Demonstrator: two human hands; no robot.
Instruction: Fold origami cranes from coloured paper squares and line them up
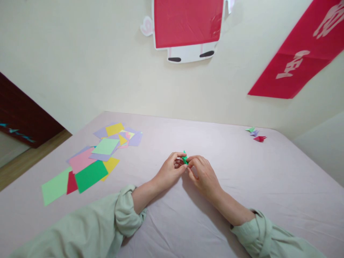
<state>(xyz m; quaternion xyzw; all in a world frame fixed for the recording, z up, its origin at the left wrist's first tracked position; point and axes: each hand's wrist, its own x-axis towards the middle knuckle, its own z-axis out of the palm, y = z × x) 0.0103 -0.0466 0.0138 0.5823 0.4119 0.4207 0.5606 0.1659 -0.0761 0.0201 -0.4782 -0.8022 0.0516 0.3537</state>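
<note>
Pinching fingertips of your left hand (171, 168) and right hand (204, 173) hold the green folded paper (185, 158) over the pale cover (166, 136); three folded pieces (260, 139) at far right look done; flat sheets (91, 176) at left lie unfolded.

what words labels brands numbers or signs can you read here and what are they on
Nothing can be read with certainty.
Red banner at right: large pale characters, too stylised and distorted to read.
Dark panel at far left: small teal marks, too blurred to tell whether they are writing.
Cartoon cutout: no writing in view.
Green folded paper and loose paper sheets: no writing shows.
</note>
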